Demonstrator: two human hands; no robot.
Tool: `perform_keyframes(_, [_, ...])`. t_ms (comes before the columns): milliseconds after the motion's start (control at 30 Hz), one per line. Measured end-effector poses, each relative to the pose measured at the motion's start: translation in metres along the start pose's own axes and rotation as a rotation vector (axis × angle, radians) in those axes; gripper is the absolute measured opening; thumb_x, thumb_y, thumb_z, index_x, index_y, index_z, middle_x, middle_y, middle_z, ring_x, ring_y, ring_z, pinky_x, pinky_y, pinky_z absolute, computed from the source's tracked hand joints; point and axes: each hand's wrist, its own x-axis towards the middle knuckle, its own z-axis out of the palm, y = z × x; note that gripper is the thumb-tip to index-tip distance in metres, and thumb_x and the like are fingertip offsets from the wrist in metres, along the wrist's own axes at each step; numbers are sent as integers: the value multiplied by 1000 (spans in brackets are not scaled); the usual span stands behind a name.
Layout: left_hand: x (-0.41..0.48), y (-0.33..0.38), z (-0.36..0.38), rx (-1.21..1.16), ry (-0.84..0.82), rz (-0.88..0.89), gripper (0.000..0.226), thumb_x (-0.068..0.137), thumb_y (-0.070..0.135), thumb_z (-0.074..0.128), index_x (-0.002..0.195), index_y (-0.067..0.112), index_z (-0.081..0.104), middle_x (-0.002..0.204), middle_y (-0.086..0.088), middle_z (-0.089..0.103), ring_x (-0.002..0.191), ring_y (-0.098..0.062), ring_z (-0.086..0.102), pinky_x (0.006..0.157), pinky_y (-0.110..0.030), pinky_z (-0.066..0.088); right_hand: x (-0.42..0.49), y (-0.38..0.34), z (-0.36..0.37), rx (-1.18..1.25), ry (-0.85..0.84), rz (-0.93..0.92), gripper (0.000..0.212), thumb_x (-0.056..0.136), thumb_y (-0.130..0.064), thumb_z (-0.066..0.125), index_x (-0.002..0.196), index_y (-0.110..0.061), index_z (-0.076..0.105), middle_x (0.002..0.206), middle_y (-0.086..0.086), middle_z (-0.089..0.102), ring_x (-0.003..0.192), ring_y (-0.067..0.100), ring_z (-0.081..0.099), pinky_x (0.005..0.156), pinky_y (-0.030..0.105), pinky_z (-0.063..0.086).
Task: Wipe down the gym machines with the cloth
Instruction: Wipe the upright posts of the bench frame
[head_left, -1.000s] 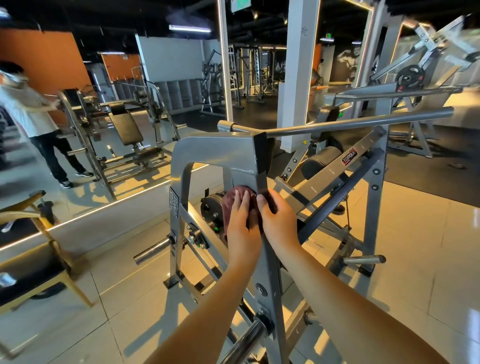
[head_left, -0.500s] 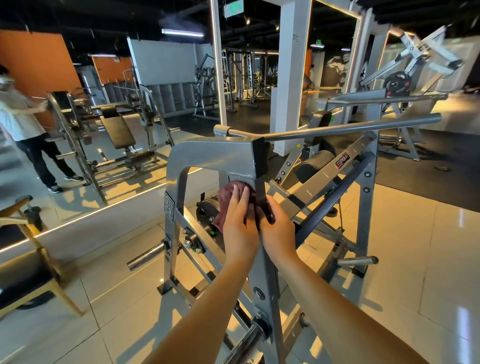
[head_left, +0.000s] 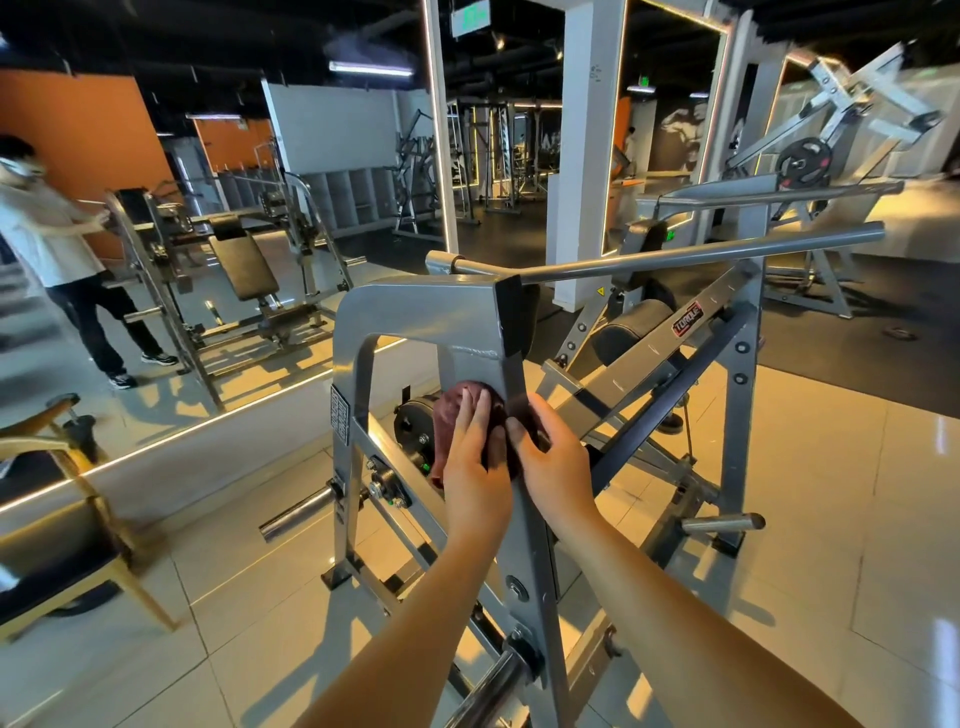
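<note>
A grey steel gym machine (head_left: 415, 312) stands right in front of me, with a slanted upright post running down the middle. A dark maroon cloth (head_left: 449, 415) is wrapped around that post below the top crossbeam. My left hand (head_left: 475, 467) presses flat on the cloth from the post's left side. My right hand (head_left: 556, 465) clasps the cloth from the right side, fingers curled around the post. Part of the cloth is hidden under both hands.
A long grey bar (head_left: 701, 252) juts right from the machine top. Chrome weight pegs (head_left: 296, 514) stick out low on the left and at the right (head_left: 722, 522). A wooden chair (head_left: 62, 530) stands at left by a mirror wall, which shows a person (head_left: 57, 249).
Both hands with the cloth have stayed on the post, shifting slightly. My view has drifted a little, so the machine sits somewhat lower and more to the left.
</note>
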Motion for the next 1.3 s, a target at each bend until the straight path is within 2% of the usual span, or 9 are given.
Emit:
perform_keyframes(133, [-3, -24, -1, 71, 57, 61, 56, 105, 17, 51, 147, 48, 32, 158, 34, 21, 150, 8, 8, 125, -49, 20, 2, 5, -5, 16, -48, -18, 51, 102, -37, 56, 151, -29, 43, 153, -7, 48, 143, 16, 42, 112, 37, 39])
perform_keyframes(400, [-36, -23, 10, 308, 107, -37, 68, 96, 3, 61, 142, 50, 45, 154, 23, 37, 149, -16, 32, 117, -51, 38, 8, 35, -20, 32, -247, -114, 54, 103, -34, 55, 153, -37, 35, 157, -12, 40, 146, 11, 35, 117, 38, 34])
perform_keyframes(600, [-65, 0, 47, 90, 315, -78, 48, 104, 15, 53, 125, 59, 54, 135, 14, 61, 126, -5, 56, 106, -33, 50, 5, 64, -53, 77, -294, -312, 37, 102, -32, 57, 139, -31, 53, 139, -12, 51, 131, -1, 45, 111, 25, 41])
perform_keyframes(800, [-81, 22, 77, -24, 303, -134, 34, 108, 19, 47, 130, 41, 59, 127, 12, 64, 120, -9, 61, 103, -44, 53, 13, 63, -83, 340, -741, -181, 35, 103, -33, 57, 136, -43, 51, 129, -23, 56, 119, -8, 53, 96, 17, 50])
perform_keyframes(867, [-79, 22, 78, 19, 246, -145, 33, 107, 24, 45, 129, 44, 58, 126, 14, 62, 119, -15, 60, 101, -55, 52, 20, 62, -86, 350, -729, -165, 33, 102, -32, 58, 133, -44, 53, 125, -28, 56, 117, -9, 53, 100, 24, 50])
perform_keyframes(967, [-74, 14, 78, 185, 268, -73, 33, 107, 23, 43, 132, 41, 56, 144, 13, 48, 135, -12, 47, 112, -49, 44, 28, 64, -87, 261, -624, -217, 27, 101, -33, 59, 128, -38, 60, 117, -34, 59, 115, -10, 53, 104, 30, 50])
perform_keyframes(1033, [-67, 9, 77, 158, 411, -120, 29, 108, 27, 42, 130, 38, 57, 148, 10, 43, 137, -11, 44, 112, -46, 45, 34, 60, -87, 208, -501, -316, 27, 100, -31, 61, 128, -33, 62, 123, -21, 62, 117, -3, 54, 103, 23, 49])
perform_keyframes(1133, [-58, -7, 81, 77, 444, -252, 40, 101, 52, 39, 131, 33, 59, 127, 5, 63, 123, -14, 57, 106, -53, 49, 51, 48, -81, 197, -277, -523, 31, 97, -20, 66, 128, -23, 65, 123, -3, 57, 114, 8, 54, 96, 12, 47])
perform_keyframes(1300, [-59, -33, 88, -39, 462, -387, 52, 89, 63, 44, 134, 43, 57, 125, 7, 68, 122, -17, 61, 104, -54, 50, 68, 51, -50, -10, -222, -739, 35, 88, -11, 77, 122, -14, 72, 115, 8, 59, 109, 24, 54, 93, 11, 37])
